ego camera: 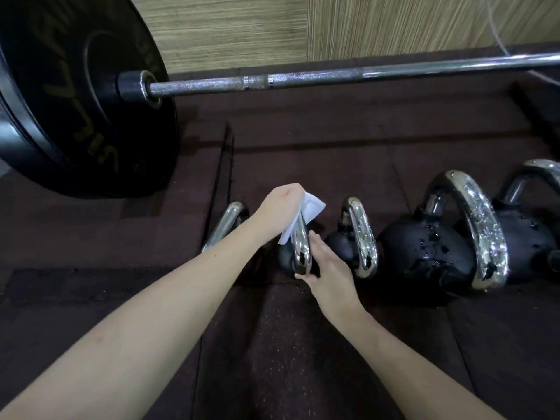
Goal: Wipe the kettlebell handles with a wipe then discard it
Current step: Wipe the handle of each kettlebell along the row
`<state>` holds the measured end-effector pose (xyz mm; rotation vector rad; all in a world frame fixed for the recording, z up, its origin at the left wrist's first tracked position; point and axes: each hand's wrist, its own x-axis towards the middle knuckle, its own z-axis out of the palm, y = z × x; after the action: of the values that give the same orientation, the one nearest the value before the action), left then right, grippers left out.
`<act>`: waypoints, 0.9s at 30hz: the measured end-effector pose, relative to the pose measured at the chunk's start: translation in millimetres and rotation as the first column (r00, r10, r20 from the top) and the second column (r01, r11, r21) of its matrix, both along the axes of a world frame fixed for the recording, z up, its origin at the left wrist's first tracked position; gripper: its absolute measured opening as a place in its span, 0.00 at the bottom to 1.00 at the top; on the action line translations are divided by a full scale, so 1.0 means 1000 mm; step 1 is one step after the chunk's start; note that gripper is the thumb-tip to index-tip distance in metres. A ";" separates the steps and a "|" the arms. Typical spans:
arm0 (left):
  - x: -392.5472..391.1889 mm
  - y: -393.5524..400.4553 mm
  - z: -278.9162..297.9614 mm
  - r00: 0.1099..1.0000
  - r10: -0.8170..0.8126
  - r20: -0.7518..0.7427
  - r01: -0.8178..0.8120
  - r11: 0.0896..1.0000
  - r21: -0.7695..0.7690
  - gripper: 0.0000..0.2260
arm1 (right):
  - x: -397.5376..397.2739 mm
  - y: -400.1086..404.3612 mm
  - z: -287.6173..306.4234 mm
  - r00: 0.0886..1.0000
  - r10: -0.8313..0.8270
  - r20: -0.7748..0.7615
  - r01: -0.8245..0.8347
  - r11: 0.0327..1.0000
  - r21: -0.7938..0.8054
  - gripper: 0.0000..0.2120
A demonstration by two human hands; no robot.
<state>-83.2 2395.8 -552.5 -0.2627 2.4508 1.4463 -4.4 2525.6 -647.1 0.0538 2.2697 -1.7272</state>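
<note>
Down on the dark rubber floor (pixel 303 153), a row of kettlebells is lining up, and the left hand (pixel 280 209) is closing around the top of the second chrome handle (pixel 300 247) from the left, with the white wipe (pixel 306 213) pressed between palm and metal. A corner of the wipe is poking out past the fingers on the far side. The right hand (pixel 328 268) is lying flat and open against the near side of that same kettlebell, fingers loosely together, seemingly steadying it rather than gripping.

To the left, another chrome handle (pixel 225 224) is peeking out from behind the left forearm. To the right, a small kettlebell handle (pixel 360 234) and a big kettlebell (pixel 430 253) are glistening with droplets, so they look to be waiting for their turn. A loaded barbell (pixel 303 78) is sitting well behind, its black plate (pixel 75 95) looming at the left.

Now the risks: that chrome looks slick, and with a wet cloth on it the left hand could be sliding off mid-stroke. The small bell could be rocking or tipping into its neighbour if the right palm eases away. And that loose corner could be missing the underside of the curve, leaving a streak untouched.
</note>
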 end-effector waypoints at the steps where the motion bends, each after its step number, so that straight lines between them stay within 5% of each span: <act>1: -0.003 0.002 0.003 0.992 0.070 0.105 -0.077 0.995 0.057 0.12 | 0.000 0.000 0.000 1.000 0.014 0.006 -0.014 1.000 0.007 0.38; 6: 0.016 0.017 0.013 0.952 0.203 0.229 -0.255 0.940 0.227 0.17 | -0.003 -0.003 -0.008 0.997 0.029 -0.066 -0.024 0.997 0.068 0.38; 9: 0.045 0.013 -0.007 0.977 -0.008 -0.212 0.027 0.996 0.088 0.08 | -0.001 0.004 -0.017 0.978 0.112 -0.177 -0.067 0.967 0.244 0.38; 11: 0.069 0.002 -0.023 0.870 -0.268 -0.413 0.241 0.963 -0.117 0.12 | -0.001 0.009 -0.019 0.966 0.174 -0.192 -0.107 0.943 0.314 0.30; 14: 0.096 -0.008 -0.024 0.812 -0.415 -0.410 0.335 0.907 -0.255 0.14 | 0.006 0.009 -0.010 0.960 0.150 -0.237 -0.092 0.967 0.239 0.11; 17: 0.082 -0.013 -0.016 0.793 -0.434 -0.428 0.351 0.899 -0.262 0.15 | 0.006 0.009 -0.009 0.954 0.190 -0.230 -0.129 0.958 0.257 0.18; 19: 0.055 -0.013 -0.012 0.880 -0.343 -0.330 0.309 0.939 -0.152 0.15 | 0.005 0.009 -0.014 0.972 0.096 -0.213 -0.038 0.964 0.262 0.34; 22: 0.008 -0.003 -0.003 0.994 -0.099 -0.035 0.099 0.995 -0.027 0.14 | 0.007 0.009 -0.013 0.971 0.114 -0.208 -0.060 0.967 0.249 0.39; 27: -0.010 -0.006 -0.012 0.930 0.179 0.322 -0.262 0.935 0.238 0.16 | 0.004 0.010 -0.013 0.968 0.126 -0.217 -0.050 0.944 0.325 0.39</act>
<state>-93.4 2389.5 -564.6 -0.6630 2.0026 1.6819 -0.1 2535.3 -659.6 -0.1943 2.6598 -1.3696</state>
